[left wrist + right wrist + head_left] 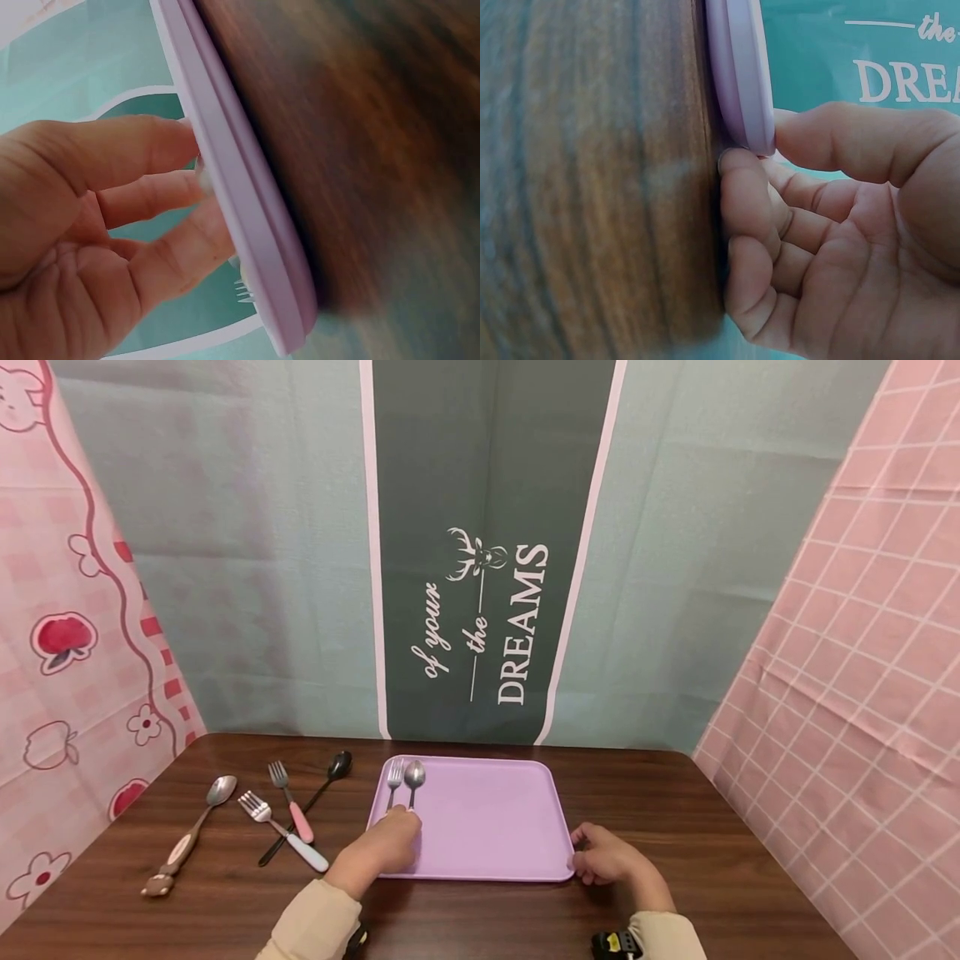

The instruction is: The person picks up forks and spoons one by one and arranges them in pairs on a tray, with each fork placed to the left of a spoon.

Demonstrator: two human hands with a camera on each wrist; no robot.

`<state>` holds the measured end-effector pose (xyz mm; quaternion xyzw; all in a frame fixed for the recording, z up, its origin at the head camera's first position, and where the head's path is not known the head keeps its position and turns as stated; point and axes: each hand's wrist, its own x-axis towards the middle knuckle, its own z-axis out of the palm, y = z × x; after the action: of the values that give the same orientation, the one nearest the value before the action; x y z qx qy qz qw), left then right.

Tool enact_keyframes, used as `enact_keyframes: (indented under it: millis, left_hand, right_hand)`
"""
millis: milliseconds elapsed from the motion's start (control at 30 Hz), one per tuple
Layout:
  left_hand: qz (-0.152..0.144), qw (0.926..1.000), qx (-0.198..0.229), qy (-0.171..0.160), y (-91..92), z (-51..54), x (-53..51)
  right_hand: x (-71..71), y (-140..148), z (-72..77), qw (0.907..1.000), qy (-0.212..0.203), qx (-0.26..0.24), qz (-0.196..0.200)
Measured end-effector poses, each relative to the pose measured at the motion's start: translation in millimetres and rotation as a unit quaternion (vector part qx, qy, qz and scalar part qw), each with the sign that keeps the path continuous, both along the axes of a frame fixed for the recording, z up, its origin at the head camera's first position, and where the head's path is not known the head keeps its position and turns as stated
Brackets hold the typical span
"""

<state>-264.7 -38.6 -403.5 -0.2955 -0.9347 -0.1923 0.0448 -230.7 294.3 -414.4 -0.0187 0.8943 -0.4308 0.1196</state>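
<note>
Head view from above, forward and down, with close wrist views, purple tray (487,818) in all.

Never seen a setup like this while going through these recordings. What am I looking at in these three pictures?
No machine here: a person works with two bare hands. The wide picture comes from a camera on the head; the two close ones come from one on each wrist, turned sideways. On the brown table lies a purple tray bearing a metal fork and a metal spoon. To its left lie a brown-handled spoon, a pink-handled fork, a white-handled fork and a black spoon. The right hand grips the tray's near right corner. The left hand is over the tray, covering the lower ends of that metal fork and spoon; its fingertips are hidden, so I cannot tell whether it holds either.
</note>
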Motion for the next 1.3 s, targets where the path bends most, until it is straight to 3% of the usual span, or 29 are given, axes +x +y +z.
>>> enact_keyframes:
  millis: [333,800,1000,1300]
  left_hand:
    - [0.013,0.9998,-0.01,-0.01,1.7,-1.1,-1.7]
    - [-0.032,0.9993,-0.004,0.018,-1.2,7.1,-0.7]
    - [-0.022,0.9985,-0.037,0.035,-1.3,10.0,-0.1]
    - [-0.012,0.9981,-0.045,0.04,-2.9,12.1,1.9]
  right_hand:
    - [-0.6,1,0.6,1.0,0.0,-0.006,0.007]
    - [-0.1,2,0.5,0.9998,-0.003,-0.015,0.013]
    - [0.0,3,-0.3,0.9998,-0.003,-0.016,0.015]
    - [-0.1,3,-1.0,0.9997,-0.001,-0.015,0.02]
